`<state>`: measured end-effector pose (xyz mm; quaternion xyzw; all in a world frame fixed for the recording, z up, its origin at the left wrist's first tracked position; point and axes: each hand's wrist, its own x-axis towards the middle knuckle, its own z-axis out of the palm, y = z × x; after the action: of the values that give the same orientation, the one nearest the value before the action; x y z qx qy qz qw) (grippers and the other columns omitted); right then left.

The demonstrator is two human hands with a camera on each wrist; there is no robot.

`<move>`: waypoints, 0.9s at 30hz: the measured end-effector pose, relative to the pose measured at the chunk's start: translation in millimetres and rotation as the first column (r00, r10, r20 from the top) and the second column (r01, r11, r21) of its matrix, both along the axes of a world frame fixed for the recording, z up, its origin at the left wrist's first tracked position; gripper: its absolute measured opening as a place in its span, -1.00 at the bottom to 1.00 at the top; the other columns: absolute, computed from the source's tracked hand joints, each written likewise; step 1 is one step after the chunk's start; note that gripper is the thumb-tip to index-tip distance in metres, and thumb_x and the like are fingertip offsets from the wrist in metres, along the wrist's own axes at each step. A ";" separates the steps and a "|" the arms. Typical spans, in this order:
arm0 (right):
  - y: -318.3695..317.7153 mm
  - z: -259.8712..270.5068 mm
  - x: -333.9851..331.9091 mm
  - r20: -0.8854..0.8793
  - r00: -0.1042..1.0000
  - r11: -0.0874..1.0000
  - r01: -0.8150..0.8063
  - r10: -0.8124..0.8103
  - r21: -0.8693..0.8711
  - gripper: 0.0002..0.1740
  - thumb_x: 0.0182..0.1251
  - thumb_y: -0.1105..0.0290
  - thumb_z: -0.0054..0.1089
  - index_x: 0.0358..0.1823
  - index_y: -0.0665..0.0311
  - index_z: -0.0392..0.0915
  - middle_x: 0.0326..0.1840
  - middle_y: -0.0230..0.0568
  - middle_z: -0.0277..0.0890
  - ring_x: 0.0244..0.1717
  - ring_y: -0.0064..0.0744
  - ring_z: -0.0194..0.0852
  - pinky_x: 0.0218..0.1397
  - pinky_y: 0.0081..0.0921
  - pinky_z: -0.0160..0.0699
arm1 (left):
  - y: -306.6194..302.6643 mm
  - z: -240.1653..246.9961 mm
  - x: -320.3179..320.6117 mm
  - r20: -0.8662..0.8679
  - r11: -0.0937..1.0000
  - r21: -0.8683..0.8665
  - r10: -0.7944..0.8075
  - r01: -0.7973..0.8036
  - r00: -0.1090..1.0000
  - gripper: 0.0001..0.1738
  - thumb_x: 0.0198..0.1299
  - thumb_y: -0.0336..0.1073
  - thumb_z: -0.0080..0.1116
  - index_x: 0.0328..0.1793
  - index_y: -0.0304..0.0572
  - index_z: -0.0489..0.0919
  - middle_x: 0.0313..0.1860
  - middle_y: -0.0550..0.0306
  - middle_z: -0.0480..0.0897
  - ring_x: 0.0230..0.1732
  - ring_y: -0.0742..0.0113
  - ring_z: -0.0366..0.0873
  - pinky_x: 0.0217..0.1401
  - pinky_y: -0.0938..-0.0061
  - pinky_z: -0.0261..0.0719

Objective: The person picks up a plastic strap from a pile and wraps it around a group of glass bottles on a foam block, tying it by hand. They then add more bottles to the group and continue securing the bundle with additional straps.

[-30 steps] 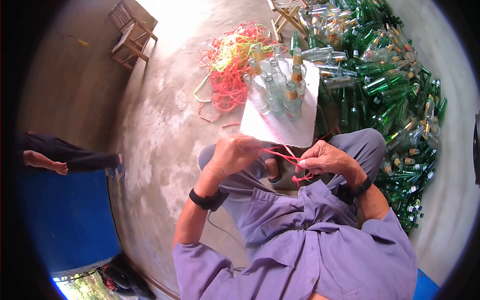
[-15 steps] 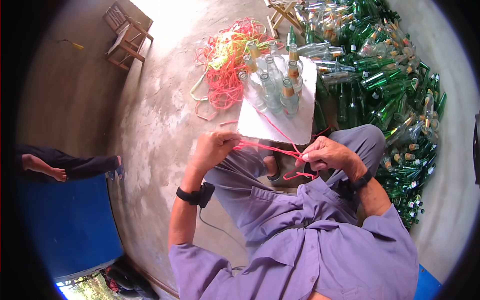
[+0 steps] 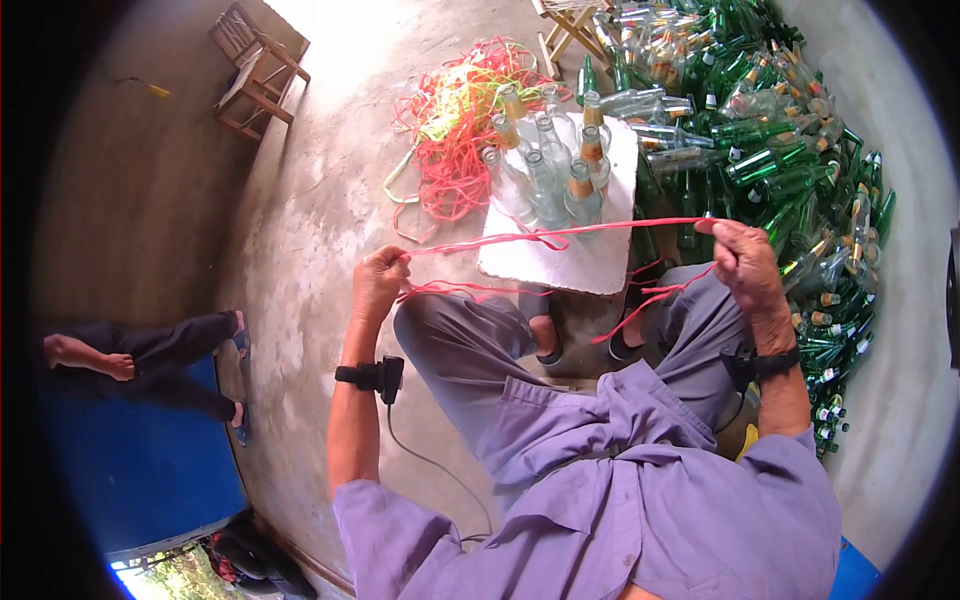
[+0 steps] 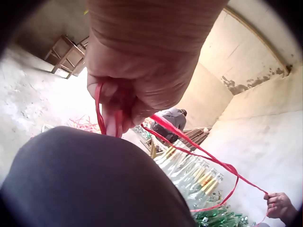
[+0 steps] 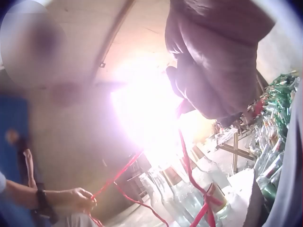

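1. Red cord (image 3: 640, 225): stretched left to right between the hands, above the near part of the bench (image 3: 560, 270); contact with the clear bottles (image 3: 545, 190) can't be told.
2. Left hand (image 3: 380, 285): fingers curled round cord. Right hand (image 3: 745, 268): fingers pinching it.
3. Suggest even tension, span kept clear of bottle necks; a snag could tip one.
4. Work out the mid-span kink; keep loose tails (image 3: 660, 290) from tangling.

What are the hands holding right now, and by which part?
Red string: the left hand and right hand grip it at separate points, strands trailing from each.
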<state>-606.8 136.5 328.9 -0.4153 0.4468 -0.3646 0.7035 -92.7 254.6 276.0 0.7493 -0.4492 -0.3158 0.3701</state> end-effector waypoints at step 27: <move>-29.1 -17.7 -142.4 0.208 0.746 0.739 0.661 -0.632 -0.127 -0.67 0.47 0.30 0.10 0.14 0.33 0.53 -0.53 -0.52 0.26 -0.69 -0.77 0.04 -0.66 -0.75 0.02 | 87.8 -58.0 143.6 -0.077 0.748 0.036 0.663 -0.662 0.745 -0.66 0.21 -0.43 -0.11 0.07 -0.40 0.54 -0.14 -0.10 0.70 -0.49 0.29 0.69 -0.70 0.54 0.35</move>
<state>-749.2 107.4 311.2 -0.2710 0.4714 -0.6582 0.5206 50.9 342.3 218.0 0.8470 -0.1372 -0.1968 0.4744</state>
